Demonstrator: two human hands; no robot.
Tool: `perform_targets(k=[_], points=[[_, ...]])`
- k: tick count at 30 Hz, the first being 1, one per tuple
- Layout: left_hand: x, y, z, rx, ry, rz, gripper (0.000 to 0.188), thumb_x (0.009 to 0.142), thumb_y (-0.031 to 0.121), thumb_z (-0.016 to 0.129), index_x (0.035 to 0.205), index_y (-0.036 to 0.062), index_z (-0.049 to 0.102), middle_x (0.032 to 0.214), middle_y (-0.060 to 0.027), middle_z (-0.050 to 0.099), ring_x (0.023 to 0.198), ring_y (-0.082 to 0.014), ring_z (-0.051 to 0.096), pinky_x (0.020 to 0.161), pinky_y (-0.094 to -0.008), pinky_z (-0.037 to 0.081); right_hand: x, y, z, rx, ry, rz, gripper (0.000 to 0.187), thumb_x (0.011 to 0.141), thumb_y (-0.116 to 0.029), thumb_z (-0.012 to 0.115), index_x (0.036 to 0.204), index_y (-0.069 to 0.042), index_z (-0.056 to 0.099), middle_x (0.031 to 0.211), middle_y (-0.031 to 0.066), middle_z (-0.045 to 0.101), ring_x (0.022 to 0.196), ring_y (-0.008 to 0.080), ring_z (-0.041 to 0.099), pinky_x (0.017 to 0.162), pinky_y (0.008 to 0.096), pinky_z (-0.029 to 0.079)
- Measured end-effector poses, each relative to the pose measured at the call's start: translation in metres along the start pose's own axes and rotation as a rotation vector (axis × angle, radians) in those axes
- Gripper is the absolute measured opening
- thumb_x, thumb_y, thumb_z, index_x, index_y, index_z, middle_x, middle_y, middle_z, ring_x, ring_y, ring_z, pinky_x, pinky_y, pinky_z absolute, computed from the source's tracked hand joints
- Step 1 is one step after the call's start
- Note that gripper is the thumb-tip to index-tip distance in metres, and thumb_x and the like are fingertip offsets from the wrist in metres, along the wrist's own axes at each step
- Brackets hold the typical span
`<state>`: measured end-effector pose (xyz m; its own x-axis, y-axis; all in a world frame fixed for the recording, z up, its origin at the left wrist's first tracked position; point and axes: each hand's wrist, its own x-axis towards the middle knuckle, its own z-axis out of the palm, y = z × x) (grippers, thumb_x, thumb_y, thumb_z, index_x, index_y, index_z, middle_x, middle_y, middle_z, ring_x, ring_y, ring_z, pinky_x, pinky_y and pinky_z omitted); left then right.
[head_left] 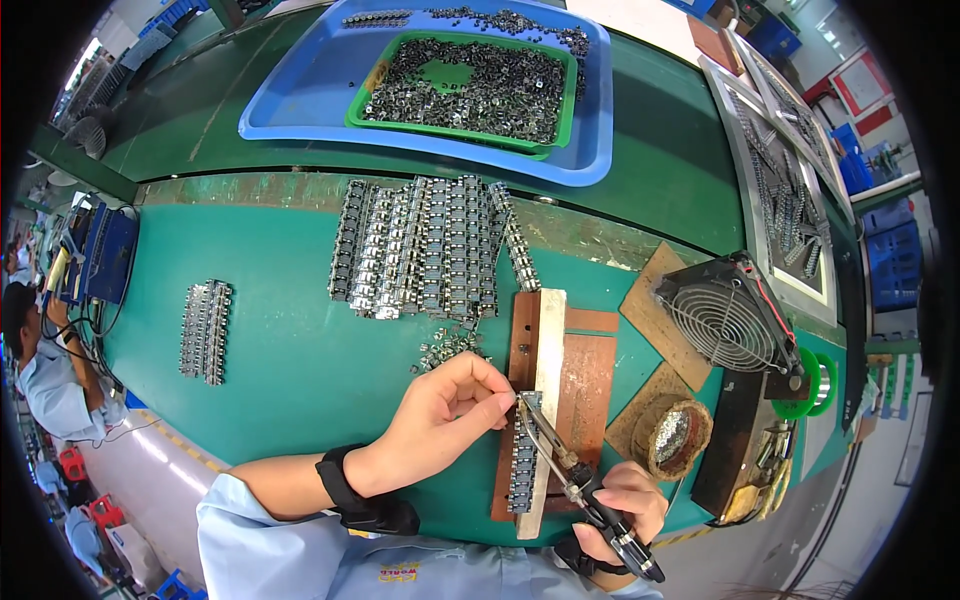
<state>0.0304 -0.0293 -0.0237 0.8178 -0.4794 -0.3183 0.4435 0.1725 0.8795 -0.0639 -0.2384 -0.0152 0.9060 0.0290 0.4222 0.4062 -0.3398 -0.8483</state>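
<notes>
My left hand [445,420], a black band on its wrist, pinches thumb and forefinger together at the upper end of a strip of small metal-cased components [523,465]. Whatever lies between those fingertips is too small to make out. The strip rests lengthwise against a pale metal bar [546,340] on a reddish-brown board fixture [590,375]. My right hand [628,500] is wrapped round a black-handled soldering iron [603,515] with a thin curved tube along it. Its tip reaches the strip's upper end, close to my left fingertips. Loose small metal parts [447,347] lie beyond my left hand.
Component strips [420,245] lie stacked behind, more [205,330] at left. A blue tray [290,105] holds a green tray [355,115] of tiny parts. Right: a fan [725,315], a round cup [675,440], a green wire spool [820,383]. Another person [65,375] sits far left.
</notes>
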Motion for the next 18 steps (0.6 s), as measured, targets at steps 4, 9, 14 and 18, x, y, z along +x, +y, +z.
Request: perform_targets(k=[4, 9, 14, 18], points=[[-0.0001, 0.0015, 0.0011, -0.01, 0.003, 0.002, 0.008, 0.086, 0.005, 0.051, 0.09, 0.0007, 0.047, 0.086, -0.0023, 0.054, 0.078, -0.0068, 0.053, 0.07, -0.0215, 0.046, -0.008, 0.0026, 0.0008, 0.077, 0.152, -0.001, 0.039, 0.055, -0.019, 0.076, 0.084, -0.004, 0.055, 0.059, 0.0086, 0.052, 0.048, 0.0217, 0.048, 0.045, 0.0303, 0.038], [-0.0003, 0.0016, 0.0017, -0.011, -0.001, 0.01, 0.008, 0.086, 0.005, 0.051, 0.09, 0.0007, 0.047, 0.086, -0.0024, 0.054, 0.078, -0.0069, 0.053, 0.07, -0.0217, 0.046, -0.0076, 0.0019, 0.0008, 0.061, 0.143, -0.001, 0.04, 0.054, -0.02, 0.076, 0.084, -0.004, 0.055, 0.058, 0.0086, 0.052, 0.047, 0.0215, 0.047, 0.045, 0.0305, 0.038], [-0.0006, 0.0007, 0.0018, -0.006, 0.007, 0.01, 0.008, 0.085, 0.006, 0.052, 0.09, 0.0009, 0.047, 0.086, -0.0021, 0.053, 0.078, -0.0069, 0.053, 0.07, -0.0218, 0.046, -0.0047, 0.0024, -0.0003, 0.032, 0.061, -0.016, 0.038, 0.055, -0.019, 0.075, 0.084, -0.004, 0.055, 0.058, 0.0083, 0.052, 0.046, 0.0214, 0.047, 0.045, 0.0301, 0.038], [-0.0007, 0.0002, 0.0015, -0.005, 0.011, 0.004, 0.008, 0.085, 0.006, 0.052, 0.09, 0.0009, 0.047, 0.086, -0.0018, 0.053, 0.077, -0.0069, 0.053, 0.07, -0.0216, 0.046, -0.0015, 0.0011, -0.0003, 0.024, 0.025, -0.023, 0.038, 0.055, -0.018, 0.075, 0.084, -0.004, 0.055, 0.058, 0.0079, 0.052, 0.046, 0.0212, 0.047, 0.045, 0.0298, 0.037]])
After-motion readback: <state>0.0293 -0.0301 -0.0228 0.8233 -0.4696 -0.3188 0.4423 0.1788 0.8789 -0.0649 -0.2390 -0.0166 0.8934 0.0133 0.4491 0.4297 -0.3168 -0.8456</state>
